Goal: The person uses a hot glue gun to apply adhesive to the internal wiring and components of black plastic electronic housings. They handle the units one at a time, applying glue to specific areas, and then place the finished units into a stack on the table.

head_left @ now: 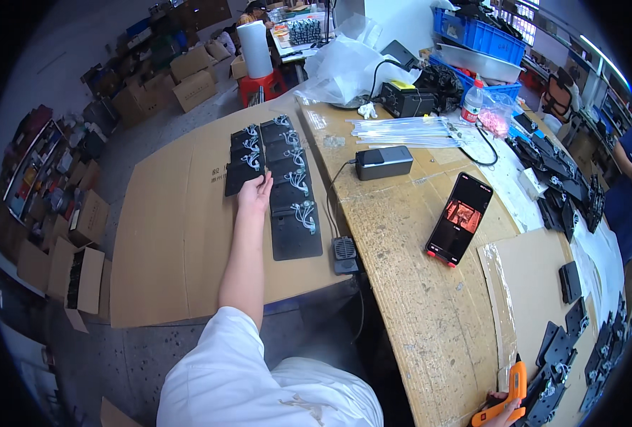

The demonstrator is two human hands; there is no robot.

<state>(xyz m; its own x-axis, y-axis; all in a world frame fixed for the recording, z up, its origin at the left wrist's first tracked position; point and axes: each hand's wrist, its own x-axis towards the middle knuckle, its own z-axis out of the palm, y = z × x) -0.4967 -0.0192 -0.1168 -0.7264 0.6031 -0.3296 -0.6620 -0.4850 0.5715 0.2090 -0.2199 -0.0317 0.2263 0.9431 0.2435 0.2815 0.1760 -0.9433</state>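
My left hand (255, 192) is at the near right corner of a black plate (242, 175), the closest of the left column on a cardboard sheet (166, 235). Its fingers are stretched out, and the fingertips seem to touch the plate's edge. Beside it runs a second column of black plates (296, 238), overlapping one another, each with a bundle of pale wires (304, 215). At the lower right, my right hand (502, 408) is closed around an orange pistol-shaped tool (518, 384), partly cut off by the picture's edge.
A phone (460, 219) leans on a stand on the wooden table (415, 299), near a dark grey box-shaped device (384, 162). Clear strips (401, 132), a bottle (472, 101) and blue crates (480, 35) lie beyond. More black parts (554, 356) fill the right side. Another person (629, 185) stands at far right.
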